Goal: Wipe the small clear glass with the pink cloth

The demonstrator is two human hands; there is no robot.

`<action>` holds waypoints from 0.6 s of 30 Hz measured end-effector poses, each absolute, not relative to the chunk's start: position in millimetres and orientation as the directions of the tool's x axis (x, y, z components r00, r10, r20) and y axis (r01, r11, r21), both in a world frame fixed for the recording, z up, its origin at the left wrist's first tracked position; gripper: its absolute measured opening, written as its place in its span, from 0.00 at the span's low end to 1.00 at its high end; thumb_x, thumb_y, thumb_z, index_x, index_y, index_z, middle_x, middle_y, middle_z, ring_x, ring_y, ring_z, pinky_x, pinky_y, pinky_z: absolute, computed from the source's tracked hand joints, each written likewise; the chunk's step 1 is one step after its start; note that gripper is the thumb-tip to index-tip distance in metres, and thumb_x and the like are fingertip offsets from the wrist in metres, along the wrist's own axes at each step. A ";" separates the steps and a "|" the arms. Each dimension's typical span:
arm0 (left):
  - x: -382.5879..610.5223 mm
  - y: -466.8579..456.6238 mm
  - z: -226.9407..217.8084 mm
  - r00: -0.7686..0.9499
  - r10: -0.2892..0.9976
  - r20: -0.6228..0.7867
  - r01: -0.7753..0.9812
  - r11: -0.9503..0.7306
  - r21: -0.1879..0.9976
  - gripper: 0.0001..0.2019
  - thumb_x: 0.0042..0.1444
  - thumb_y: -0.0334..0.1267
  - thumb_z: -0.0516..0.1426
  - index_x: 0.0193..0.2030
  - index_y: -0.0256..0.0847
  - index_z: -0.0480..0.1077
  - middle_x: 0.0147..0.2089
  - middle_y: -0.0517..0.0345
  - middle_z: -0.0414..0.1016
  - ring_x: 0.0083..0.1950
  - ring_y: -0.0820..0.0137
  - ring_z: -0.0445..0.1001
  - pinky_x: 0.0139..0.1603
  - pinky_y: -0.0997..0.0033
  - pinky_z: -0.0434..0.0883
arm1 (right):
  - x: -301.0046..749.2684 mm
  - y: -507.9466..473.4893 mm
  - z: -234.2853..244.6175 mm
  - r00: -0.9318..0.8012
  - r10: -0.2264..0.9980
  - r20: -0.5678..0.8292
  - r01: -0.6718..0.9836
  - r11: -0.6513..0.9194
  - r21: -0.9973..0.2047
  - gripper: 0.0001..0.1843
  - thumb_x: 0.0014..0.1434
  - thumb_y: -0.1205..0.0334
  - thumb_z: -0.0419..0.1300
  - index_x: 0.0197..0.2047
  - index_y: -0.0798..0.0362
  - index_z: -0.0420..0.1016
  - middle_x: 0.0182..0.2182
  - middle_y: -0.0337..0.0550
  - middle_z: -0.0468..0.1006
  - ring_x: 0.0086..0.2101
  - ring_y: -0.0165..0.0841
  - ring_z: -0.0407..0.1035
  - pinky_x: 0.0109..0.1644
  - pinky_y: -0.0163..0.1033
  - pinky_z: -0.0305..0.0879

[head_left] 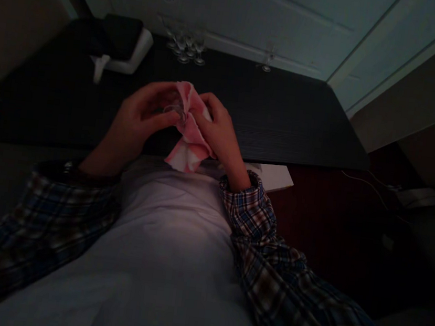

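Observation:
My left hand (138, 116) holds a small clear glass (172, 109), its fingers wrapped round it. My right hand (217, 128) grips a pink and white cloth (189, 138) that is pressed against and partly into the glass. Both hands meet above the near edge of a dark table (285, 124), in front of my chest. The cloth hangs down below my hands. Dim light and the cloth hide most of the glass.
Several small clear glasses (186, 48) stand at the table's far edge, with a single glass (267, 63) to their right. A black and white device (121, 45) sits at the far left. A white wall panel rises behind. A cable (369, 184) runs at the right.

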State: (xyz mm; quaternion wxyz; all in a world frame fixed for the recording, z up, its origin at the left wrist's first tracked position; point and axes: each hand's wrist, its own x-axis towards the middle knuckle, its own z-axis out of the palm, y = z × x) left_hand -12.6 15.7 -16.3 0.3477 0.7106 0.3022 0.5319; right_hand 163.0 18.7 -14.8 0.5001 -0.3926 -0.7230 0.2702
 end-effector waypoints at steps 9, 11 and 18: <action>-16.2 17.7 -19.3 0.310 0.781 0.542 0.030 -0.577 0.816 0.30 0.45 0.38 0.67 0.57 0.45 0.67 0.56 0.54 0.71 0.54 0.66 0.71 0.50 0.67 0.74 | 162.5 18.1 -15.1 -0.191 0.858 0.476 0.331 0.513 -0.792 0.07 0.61 0.58 0.52 0.39 0.50 0.67 0.37 0.35 0.74 0.39 0.30 0.68 0.45 0.34 0.66; -16.2 17.4 -19.7 0.301 0.787 0.539 0.008 -0.567 0.824 0.31 0.43 0.37 0.68 0.56 0.46 0.67 0.56 0.55 0.70 0.53 0.67 0.72 0.49 0.69 0.74 | 162.7 18.3 -15.2 -0.194 0.854 0.483 0.319 0.520 -0.792 0.06 0.62 0.58 0.52 0.39 0.50 0.67 0.37 0.36 0.74 0.39 0.31 0.69 0.46 0.35 0.67; -15.8 19.8 -21.2 0.270 0.780 0.565 0.006 -0.588 0.809 0.35 0.38 0.38 0.70 0.56 0.45 0.65 0.57 0.53 0.68 0.54 0.65 0.72 0.47 0.68 0.75 | 163.4 18.5 -13.8 -0.202 0.865 0.459 0.323 0.502 -0.803 0.06 0.61 0.57 0.53 0.39 0.50 0.67 0.38 0.37 0.74 0.41 0.34 0.69 0.48 0.38 0.68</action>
